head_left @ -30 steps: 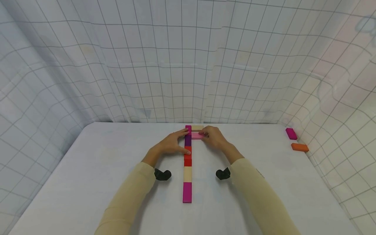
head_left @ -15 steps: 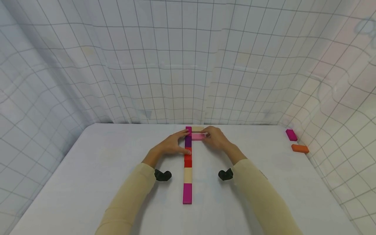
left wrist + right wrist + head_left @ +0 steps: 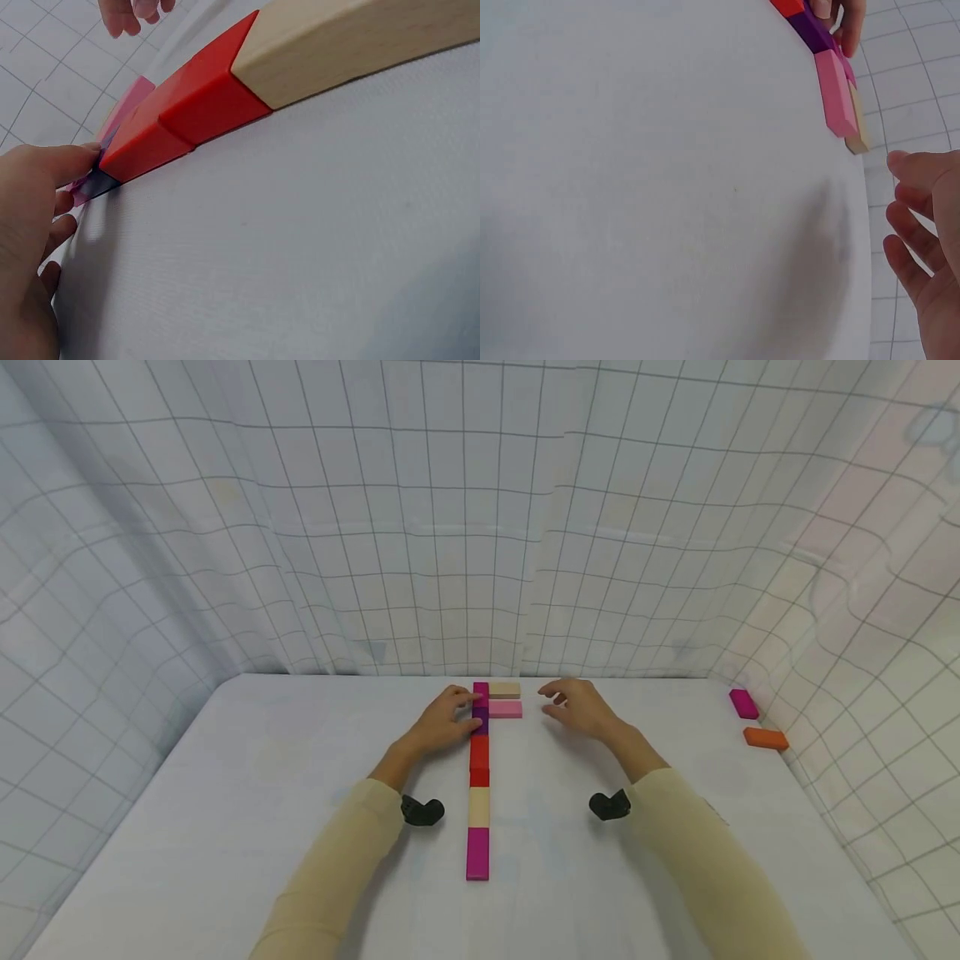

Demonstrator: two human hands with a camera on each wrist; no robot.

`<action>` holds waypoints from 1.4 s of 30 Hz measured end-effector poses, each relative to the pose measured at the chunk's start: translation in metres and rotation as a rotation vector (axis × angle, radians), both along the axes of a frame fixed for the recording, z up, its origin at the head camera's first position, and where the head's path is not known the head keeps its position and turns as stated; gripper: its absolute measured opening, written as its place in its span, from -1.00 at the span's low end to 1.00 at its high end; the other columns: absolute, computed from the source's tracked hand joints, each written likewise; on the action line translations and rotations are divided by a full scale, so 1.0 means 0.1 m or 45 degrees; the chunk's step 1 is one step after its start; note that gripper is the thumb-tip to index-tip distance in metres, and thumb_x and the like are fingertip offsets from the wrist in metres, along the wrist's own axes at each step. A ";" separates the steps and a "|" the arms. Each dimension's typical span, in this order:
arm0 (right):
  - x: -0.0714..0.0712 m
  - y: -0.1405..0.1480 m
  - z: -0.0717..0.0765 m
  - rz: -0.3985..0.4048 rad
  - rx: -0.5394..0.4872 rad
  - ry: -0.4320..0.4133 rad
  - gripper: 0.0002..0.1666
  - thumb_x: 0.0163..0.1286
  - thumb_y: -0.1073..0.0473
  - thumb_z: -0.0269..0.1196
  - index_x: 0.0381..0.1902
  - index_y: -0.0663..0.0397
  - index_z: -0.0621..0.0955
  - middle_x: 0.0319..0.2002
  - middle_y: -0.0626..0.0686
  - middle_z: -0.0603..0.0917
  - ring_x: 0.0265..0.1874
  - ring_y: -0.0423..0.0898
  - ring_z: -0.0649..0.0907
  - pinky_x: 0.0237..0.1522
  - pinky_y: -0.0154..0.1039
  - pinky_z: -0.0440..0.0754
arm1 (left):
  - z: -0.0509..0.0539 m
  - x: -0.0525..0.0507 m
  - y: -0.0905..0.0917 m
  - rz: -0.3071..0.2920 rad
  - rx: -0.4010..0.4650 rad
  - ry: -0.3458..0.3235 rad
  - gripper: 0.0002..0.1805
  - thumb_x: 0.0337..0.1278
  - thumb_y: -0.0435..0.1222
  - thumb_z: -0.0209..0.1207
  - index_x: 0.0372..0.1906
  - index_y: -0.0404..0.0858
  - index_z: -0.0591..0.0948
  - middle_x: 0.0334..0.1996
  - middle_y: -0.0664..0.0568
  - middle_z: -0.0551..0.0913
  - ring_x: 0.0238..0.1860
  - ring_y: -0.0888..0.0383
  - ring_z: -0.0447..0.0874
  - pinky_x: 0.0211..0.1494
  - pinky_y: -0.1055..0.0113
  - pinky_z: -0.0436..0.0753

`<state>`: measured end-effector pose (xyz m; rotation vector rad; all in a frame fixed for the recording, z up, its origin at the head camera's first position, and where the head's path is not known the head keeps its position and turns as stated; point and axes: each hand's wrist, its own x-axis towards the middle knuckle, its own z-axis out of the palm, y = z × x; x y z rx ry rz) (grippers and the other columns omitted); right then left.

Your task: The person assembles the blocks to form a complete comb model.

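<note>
A line of rectangular blocks runs down the middle of the table in the head view: a magenta block (image 3: 481, 691), a purple block (image 3: 481, 725), two red blocks (image 3: 208, 94), a pale wooden block (image 3: 479, 807) and another magenta block (image 3: 477, 854). From its far end, a second pale block (image 3: 505, 690) and a pink block (image 3: 506, 709) stick out rightward, a narrow gap between them. My left hand (image 3: 440, 720) touches the line with thumb on the purple block and fingertips at the far magenta one. Right of the pink block, my right hand (image 3: 580, 708) holds nothing, fingers loosely bent.
A loose magenta block (image 3: 744, 703) and an orange block (image 3: 766, 737) lie near the right edge of the white table (image 3: 225, 793). Grid-patterned curtains (image 3: 420, 527) surround the table. Dark devices (image 3: 422, 811) sit at both wrists.
My right hand has let go of the pink block and moved right, away from it. My left thumb has shifted from the red block up to the purple one.
</note>
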<state>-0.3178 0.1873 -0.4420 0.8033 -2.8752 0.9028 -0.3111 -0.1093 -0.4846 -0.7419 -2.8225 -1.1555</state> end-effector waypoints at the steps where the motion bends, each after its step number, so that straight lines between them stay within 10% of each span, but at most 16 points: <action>1: 0.01 0.04 0.01 -0.010 0.001 0.000 -0.63 0.46 0.29 0.32 0.17 0.31 0.67 0.09 0.23 0.70 0.00 0.11 0.69 0.08 0.02 0.66 | 0.00 0.00 0.00 0.002 -0.003 -0.003 -0.45 0.40 -0.28 0.27 0.40 -0.40 0.51 0.23 -0.20 0.47 0.26 -0.12 0.47 0.40 -0.01 0.44; 42: 0.26 1.36 0.27 -0.194 0.053 0.033 -0.61 0.45 0.30 0.33 0.17 0.39 0.63 0.01 0.34 0.69 -0.03 0.24 0.69 0.04 0.19 0.66 | -0.03 0.02 -0.04 0.019 0.015 -0.006 -0.44 0.36 -0.20 0.30 0.36 -0.36 0.56 0.23 -0.21 0.54 0.30 -0.13 0.48 0.43 -0.03 0.41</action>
